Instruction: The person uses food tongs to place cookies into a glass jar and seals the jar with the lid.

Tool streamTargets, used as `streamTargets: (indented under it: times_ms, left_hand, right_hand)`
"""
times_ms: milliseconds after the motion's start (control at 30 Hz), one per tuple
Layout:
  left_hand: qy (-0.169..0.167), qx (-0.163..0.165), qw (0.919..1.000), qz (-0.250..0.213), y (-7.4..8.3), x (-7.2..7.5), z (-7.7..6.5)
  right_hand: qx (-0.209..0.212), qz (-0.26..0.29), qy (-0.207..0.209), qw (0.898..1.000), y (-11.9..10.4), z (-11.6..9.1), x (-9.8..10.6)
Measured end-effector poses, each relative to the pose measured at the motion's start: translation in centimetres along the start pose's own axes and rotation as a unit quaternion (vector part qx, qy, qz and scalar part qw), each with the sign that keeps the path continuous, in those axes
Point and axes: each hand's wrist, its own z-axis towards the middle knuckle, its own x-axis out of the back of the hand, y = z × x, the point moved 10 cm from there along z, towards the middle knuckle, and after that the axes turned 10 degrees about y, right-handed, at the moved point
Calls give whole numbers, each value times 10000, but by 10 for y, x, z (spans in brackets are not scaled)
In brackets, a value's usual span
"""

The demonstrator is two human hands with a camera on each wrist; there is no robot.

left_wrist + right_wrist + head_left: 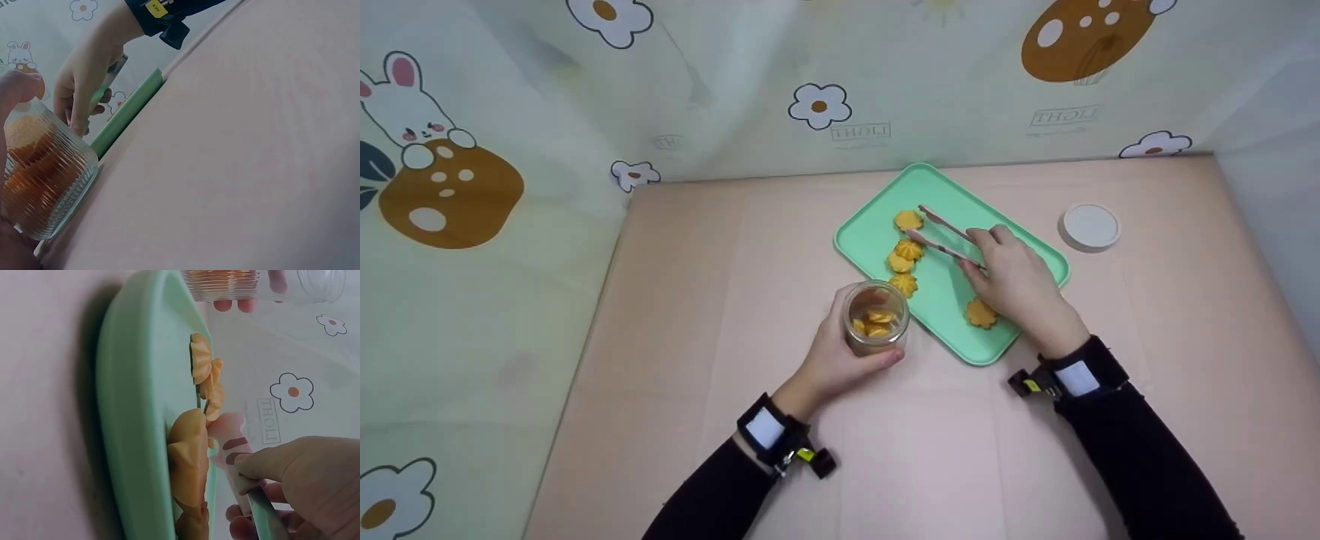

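The left hand (840,352) curls its fingers round the glass jar (879,346) just off the tray's near-left edge. The grip seems meant to steady it, mouth up, close to the tray. The fingers of the right hand (1020,289) pinch the pink tongs (939,247) well back from the tips, probably for reach and control. The tips stand apart around the right side of the far cookie (908,219); whether they touch it I cannot tell.

That cookie lies on the green tray (870,225), with a row of three cookies (904,285) nearer along the tray's left side and another cookie (981,313) near the right wrist. The white lid (1090,227) lies to the right on the desk (697,300), apart from the tray, perhaps so that it is out of the way.

The head view looks down through the jar's mouth at the cookies inside; only the left wrist view shows them piled up behind its ribbed wall. The right wrist view shows the tray cookies side-on, plus what looks like a further cookie (192,523) that the right hand hides from above.
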Motion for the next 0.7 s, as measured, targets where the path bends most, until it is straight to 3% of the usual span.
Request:
streamTargets:
  times_ms: [400,700]
  left_hand:
    - [-13,23,10000,-16,0,0,0]
    - [-4,49,10000,-30,-2,0,0]
  right_hand:
    - [-13,166,-18,9999,0,0,-5]
    - [-262,355,-259,9987,3,4,-14]
